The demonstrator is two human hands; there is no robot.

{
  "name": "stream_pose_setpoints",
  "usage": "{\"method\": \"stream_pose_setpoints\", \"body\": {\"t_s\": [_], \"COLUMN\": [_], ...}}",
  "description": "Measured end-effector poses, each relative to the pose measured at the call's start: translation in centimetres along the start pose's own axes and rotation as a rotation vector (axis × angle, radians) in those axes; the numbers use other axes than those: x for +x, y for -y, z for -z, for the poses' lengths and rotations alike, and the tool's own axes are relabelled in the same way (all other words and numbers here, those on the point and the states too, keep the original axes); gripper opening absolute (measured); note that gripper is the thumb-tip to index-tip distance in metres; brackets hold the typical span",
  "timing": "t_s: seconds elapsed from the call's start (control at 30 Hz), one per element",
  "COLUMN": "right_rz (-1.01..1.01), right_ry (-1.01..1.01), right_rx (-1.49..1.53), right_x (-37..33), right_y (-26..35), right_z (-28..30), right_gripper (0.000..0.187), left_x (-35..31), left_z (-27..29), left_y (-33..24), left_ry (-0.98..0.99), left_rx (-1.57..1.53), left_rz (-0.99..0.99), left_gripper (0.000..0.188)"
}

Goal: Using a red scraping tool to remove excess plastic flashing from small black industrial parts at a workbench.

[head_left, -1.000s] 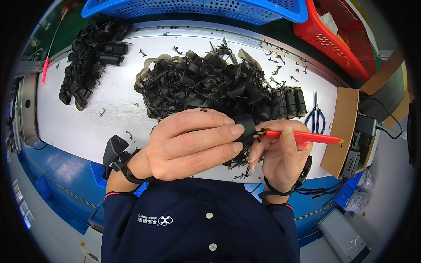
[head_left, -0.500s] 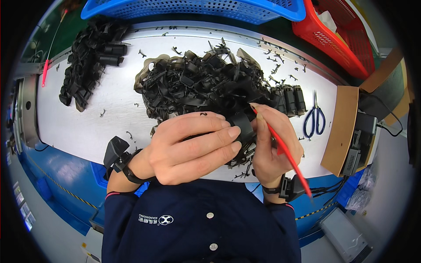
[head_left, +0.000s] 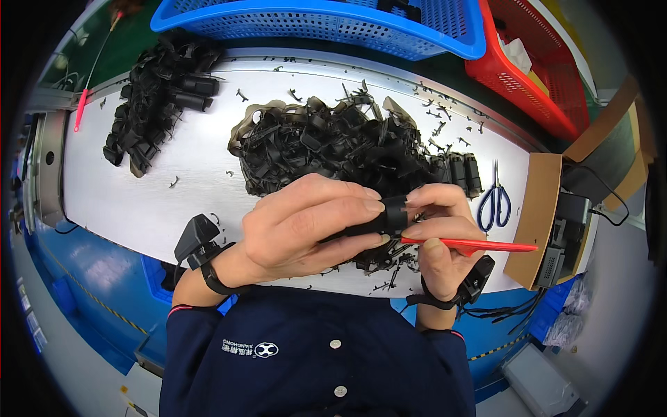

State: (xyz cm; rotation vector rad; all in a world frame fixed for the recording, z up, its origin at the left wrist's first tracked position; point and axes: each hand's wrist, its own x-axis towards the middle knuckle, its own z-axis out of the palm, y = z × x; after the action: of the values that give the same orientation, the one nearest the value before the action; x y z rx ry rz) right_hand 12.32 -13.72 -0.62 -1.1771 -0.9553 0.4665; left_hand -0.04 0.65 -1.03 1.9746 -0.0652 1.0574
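Note:
A black curved plastic part (head_left: pixel 393 215) is gripped in my left hand (head_left: pixel 313 221), its fingers closed along the part's upper and lower sides. My right hand (head_left: pixel 448 236) is pinched around a slim red-handled tool (head_left: pixel 497 245). The tool's handle points right, and its other end meets the black part, where its tip is hidden. Right fingertips also touch the part's right end. Just beyond my hands lies a large heap of black plastic parts (head_left: pixel 313 135), with small black scraps (head_left: pixel 389 264) under and in front of them.
At the far left sits another pile of black parts (head_left: pixel 149 97), near a red-handled rod (head_left: pixel 81 110). Scissors (head_left: pixel 495 201) lie on the white table (head_left: pixel 201 156) at right, beside a cardboard box (head_left: pixel 535 215). A blue basket (head_left: pixel 333 28) and a red basket (head_left: pixel 535 90) stand behind.
My right hand has turned, swinging the red tool from a steep downward slant to nearly level. The black part has shifted slightly toward me and tilted. The whole view has moved a little.

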Motion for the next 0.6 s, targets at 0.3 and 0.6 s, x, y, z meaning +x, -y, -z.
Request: {"method": "stream_pose_setpoints", "body": {"t_s": [0.3, 0.6], "right_rz": [-0.067, 0.018], "right_ry": [-0.030, 0.017], "right_rx": [0.078, 0.083], "right_x": [-0.6, 0.1], "right_y": [-0.4, -0.4], "right_z": [-0.4, -0.3], "right_gripper": [0.011, 0.012], "left_x": [-0.1, -0.3], "left_z": [-0.7, -0.6], "left_y": [-0.1, -0.9], "left_ry": [-0.057, -0.177], "left_rx": [-0.161, -0.734], "left_rz": [0.200, 0.562], "left_gripper": [0.037, 0.021]}}
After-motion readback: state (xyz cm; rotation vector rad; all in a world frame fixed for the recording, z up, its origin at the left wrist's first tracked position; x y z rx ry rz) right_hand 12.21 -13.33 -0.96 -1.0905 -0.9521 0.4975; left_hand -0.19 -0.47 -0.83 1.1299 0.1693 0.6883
